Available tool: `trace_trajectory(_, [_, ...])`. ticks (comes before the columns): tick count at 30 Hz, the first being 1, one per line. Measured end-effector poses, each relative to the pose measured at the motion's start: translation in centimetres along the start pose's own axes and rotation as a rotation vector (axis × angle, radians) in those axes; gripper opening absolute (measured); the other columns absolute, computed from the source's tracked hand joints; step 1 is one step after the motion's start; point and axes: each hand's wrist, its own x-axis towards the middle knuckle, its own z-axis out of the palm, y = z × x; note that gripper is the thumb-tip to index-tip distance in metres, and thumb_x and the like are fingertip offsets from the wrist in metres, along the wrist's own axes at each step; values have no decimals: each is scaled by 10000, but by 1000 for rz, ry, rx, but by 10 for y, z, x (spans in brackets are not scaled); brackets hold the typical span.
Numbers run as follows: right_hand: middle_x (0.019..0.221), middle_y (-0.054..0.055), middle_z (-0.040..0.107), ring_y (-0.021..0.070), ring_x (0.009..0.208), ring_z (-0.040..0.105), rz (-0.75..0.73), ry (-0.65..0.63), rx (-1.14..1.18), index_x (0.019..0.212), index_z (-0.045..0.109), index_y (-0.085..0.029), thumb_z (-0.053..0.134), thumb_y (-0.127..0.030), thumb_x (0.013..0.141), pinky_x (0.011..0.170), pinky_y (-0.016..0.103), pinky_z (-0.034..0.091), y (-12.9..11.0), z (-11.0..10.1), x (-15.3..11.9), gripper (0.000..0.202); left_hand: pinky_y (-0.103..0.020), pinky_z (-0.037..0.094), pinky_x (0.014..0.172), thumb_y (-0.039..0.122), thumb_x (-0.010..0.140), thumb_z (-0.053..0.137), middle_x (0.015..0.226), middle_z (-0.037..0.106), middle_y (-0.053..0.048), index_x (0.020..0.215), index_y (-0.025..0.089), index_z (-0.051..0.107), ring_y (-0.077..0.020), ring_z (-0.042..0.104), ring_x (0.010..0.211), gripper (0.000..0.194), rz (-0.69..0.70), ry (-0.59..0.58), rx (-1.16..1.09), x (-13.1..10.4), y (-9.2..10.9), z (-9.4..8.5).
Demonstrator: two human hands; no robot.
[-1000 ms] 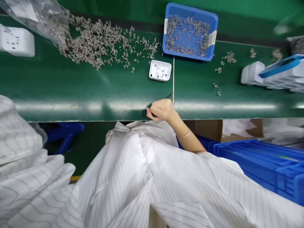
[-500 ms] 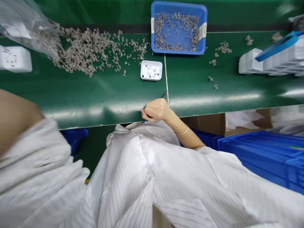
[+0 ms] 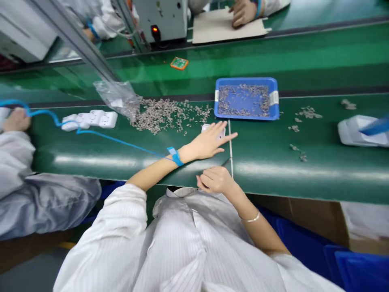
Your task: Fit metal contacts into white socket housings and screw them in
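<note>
My left hand [image 3: 208, 142], with a blue wrist strap, is spread palm down over the white plastic housing [image 3: 221, 134], covering most of it. Close to the bench edge, my right hand [image 3: 214, 179] is curled closed around a thin dark tool [image 3: 226, 162], of which only the tip shows. Small metal clips [image 3: 164, 115] lie in a heap beyond my left hand. A blue tray [image 3: 246, 117] holding more clips stands behind and to the right of the housing.
White housings [image 3: 107, 119] stand in a row at the left, near a co-worker's hand [image 3: 18, 119]. A blue cord [image 3: 121, 142] crosses the bench. Stacked housings [image 3: 352, 130] are at the right. Another person's hand [image 3: 243, 13] rests on cardboard [image 3: 209, 30] at the back.
My left hand has come into view and now covers the housing. The view has shifted, showing more of the far bench and the left side. My right hand keeps its curled shape.
</note>
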Motion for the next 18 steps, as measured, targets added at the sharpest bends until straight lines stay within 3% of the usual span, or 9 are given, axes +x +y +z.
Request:
trace_trajectory(2, [498,-45,463,101,484,399,-2,-20,17,549,473,-206,583,-127,888,503,271,314,-1,-2,-2,366,-552,282,1215,247,987,616,1599,311,-218,1576,230,376,-388,305,1509,637,-6,-97,36,-5,3,-5])
trace_trajectory(4, [502,-43,461,101,495,399,-1,-34,26,551,470,-202,600,-114,888,513,277,308,-1,-4,-3,371,-500,382,1155,232,983,622,1484,431,-198,1542,252,439,-343,445,1394,588,18,-94,23,-29,3,-14])
trace_trajectory(6, [502,-43,455,101,495,395,-4,-39,38,555,471,-199,608,-110,891,515,288,298,0,-5,-2,374,-440,424,1135,310,987,638,1413,465,-156,1497,282,490,-284,489,1317,532,32,22,-35,-74,1,-22])
trace_trajectory(7, [501,-44,450,100,492,394,-4,-44,43,555,471,-198,612,-111,894,514,293,295,0,-4,-2,377,-420,436,1134,398,963,677,1390,466,-132,1461,307,519,-267,489,1304,531,-13,145,-64,-103,-1,-25])
trace_trajectory(8, [501,-45,448,99,487,397,-6,-57,48,557,473,-197,617,-113,895,512,297,294,0,-4,-1,377,-402,434,1146,441,913,740,1388,453,-115,1431,308,534,-259,475,1322,572,-194,316,-68,-135,-6,-28])
trace_trajectory(9, [503,-46,449,96,483,406,-9,-77,49,558,477,-195,625,-114,893,509,298,296,1,-3,0,375,-400,436,1147,460,842,816,1355,463,-100,1371,290,566,-261,477,1309,609,-430,580,-26,-169,-12,-31])
trace_trajectory(12, [510,-47,467,92,470,450,-27,-163,30,565,500,-193,641,-125,893,499,295,318,2,2,3,364,-357,417,1173,282,778,872,1356,436,-83,1337,219,496,-228,494,1301,677,-1318,1236,63,-271,-45,-46])
trace_trajectory(15, [512,-41,493,103,450,482,-33,-248,-6,576,534,-204,603,-160,932,486,305,336,5,8,5,365,-396,386,1185,164,893,715,1423,293,-178,1386,100,353,-242,456,1317,615,-1631,1398,108,-349,-92,-70])
trace_trajectory(18, [492,-38,488,117,428,490,-26,-299,-39,571,539,-219,562,-201,963,479,316,342,6,14,7,394,-383,381,1175,131,933,657,1384,302,-190,1346,31,345,-219,476,1261,527,-1771,1420,89,-391,-138,-97])
